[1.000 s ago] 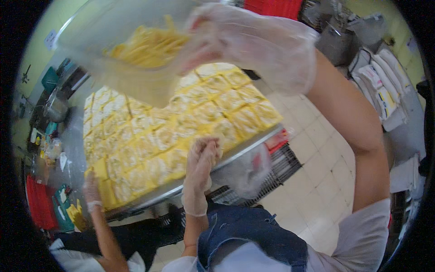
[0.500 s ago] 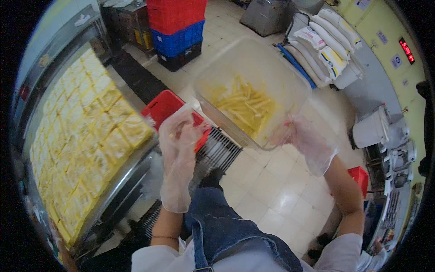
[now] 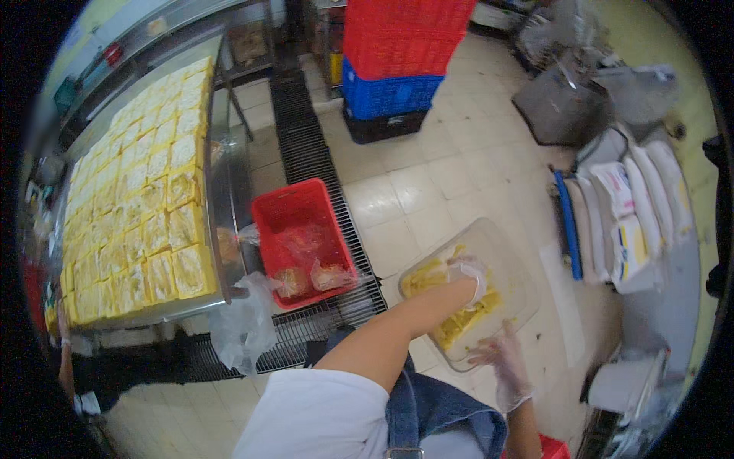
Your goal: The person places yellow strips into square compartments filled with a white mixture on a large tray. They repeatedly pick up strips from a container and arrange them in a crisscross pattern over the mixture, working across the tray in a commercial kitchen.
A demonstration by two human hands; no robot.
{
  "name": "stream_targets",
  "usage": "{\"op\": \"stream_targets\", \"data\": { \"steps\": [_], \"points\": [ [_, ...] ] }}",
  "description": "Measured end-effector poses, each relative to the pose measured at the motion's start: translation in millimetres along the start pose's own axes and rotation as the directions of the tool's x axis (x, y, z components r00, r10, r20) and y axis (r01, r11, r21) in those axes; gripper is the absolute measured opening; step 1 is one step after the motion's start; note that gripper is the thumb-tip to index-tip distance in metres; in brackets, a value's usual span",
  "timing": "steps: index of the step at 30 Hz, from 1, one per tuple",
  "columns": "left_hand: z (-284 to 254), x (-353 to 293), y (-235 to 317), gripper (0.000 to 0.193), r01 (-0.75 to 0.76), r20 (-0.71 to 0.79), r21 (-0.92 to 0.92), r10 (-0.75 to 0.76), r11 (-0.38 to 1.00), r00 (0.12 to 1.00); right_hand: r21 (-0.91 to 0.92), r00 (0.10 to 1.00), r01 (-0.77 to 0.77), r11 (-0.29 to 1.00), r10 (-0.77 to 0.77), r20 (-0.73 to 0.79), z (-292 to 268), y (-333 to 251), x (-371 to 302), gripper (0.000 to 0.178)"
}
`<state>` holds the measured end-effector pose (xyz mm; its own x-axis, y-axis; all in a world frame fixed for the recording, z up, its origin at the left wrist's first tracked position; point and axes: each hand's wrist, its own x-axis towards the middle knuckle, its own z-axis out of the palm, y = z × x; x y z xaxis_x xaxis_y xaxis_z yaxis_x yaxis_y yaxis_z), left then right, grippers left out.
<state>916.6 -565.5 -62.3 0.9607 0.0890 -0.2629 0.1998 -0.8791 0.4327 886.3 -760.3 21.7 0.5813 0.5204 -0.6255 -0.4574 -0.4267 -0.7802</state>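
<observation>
Clear plastic is forming the tub (image 3: pixel 514 279), which is sitting in front of the apron (image 3: pixel 449 402), over the tiled floor (image 3: pixel 417 191). Yellow strips (image 3: pixel 459 327) are lying across its bottom. The right hand (image 3: pixel 501 361), gloved, is holding the tub near 1 corner, its fingers spreading against the wall and rim. The left hand (image 3: pixel 468 271), also gloved, is dipping inside among the strips; blur is hiding its fingers, so I cannot tell whether they are gripping any.

With only the right hand visibly carrying the tub, balance is looking like the weak point. If the left hand is pressing down on the far side, or the slick glove is sliding on the plastic, the tub could be tipping and strips could be landing on the floor. Strips sticking to the left glove could also be falling over the rim.

Off to the left, rows of yellow slabs (image 3: pixel 138 195) are covering the table (image 3: pixel 216 229). A red bin (image 3: pixel 281 193) is standing beside it on the grate (image 3: pixel 310 145), holding 2 packets (image 3: pixel 330 276). A loose bag (image 3: pixel 243 330) is drooping near the table's corner; a passing leg or elbow could be snagging it.
</observation>
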Motion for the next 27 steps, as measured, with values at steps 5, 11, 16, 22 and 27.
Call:
{"op": "stream_targets", "data": {
  "steps": [5,11,16,22,27],
  "points": [
    [-7,56,-80,0.049,0.346,-0.025,-0.232,-0.361,0.909,0.932,-0.018,0.952,0.056,0.998,-0.048,0.303,-6,-77,90,0.085],
    [-63,111,-187,0.053,0.597,0.065,-0.318,-0.611,0.736,0.789,-0.281,0.834,0.077,0.957,0.093,0.544,52,-197,209,0.084],
    [-118,127,-282,0.059,0.484,-0.318,-0.051,-0.474,0.873,0.821,-0.391,0.765,0.227,0.892,0.085,0.638,133,-274,292,0.083],
    [-208,137,-412,0.076,0.548,-0.137,-0.464,-0.667,0.696,0.732,-0.44,0.686,0.274,0.855,0.147,0.713,245,-365,386,0.085],
    [-288,110,-540,0.049,0.622,-0.165,-0.257,-0.668,0.739,0.725,-0.413,0.475,0.469,0.781,0.171,0.863,367,-438,467,0.072]
  ]
}}
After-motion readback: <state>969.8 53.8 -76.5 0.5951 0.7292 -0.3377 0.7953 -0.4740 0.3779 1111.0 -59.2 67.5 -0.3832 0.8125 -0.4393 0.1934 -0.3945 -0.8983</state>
